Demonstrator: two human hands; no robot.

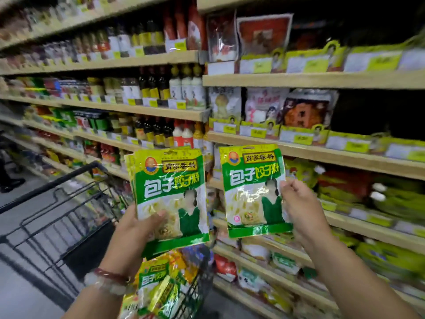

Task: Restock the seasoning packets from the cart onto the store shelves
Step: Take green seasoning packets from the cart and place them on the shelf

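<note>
- At far left, the black wire cart point(69, 212) stands in the aisle, angled toward the shelving; more green and yellow seasoning packets point(158, 286) lie heaped in its near end, below the left wrist.
- On that wrist sit two bracelets point(105, 280), one dark red, one of pale beads.
- The left hand point(138, 229) holds a small stack of green packets point(170, 194) upright over the cart, thumb pressed across the front face and fingers curled behind (at least two packets, judging by the offset edges at top left).
- Just beside it, apart by a narrow gap, a single green packet point(253, 189) is pinched at its right edge by the right hand point(303, 210), thumb and fingertips closed on the film.
- Behind both, wooden store shelves point(322, 80) run across the view: bottles point(151, 86) of sauce on the left bay, bagged goods and yellow price tags point(259, 64) on the right one.
- The single packet hangs in front of the right bay's middle shelves, not touching them.
</note>
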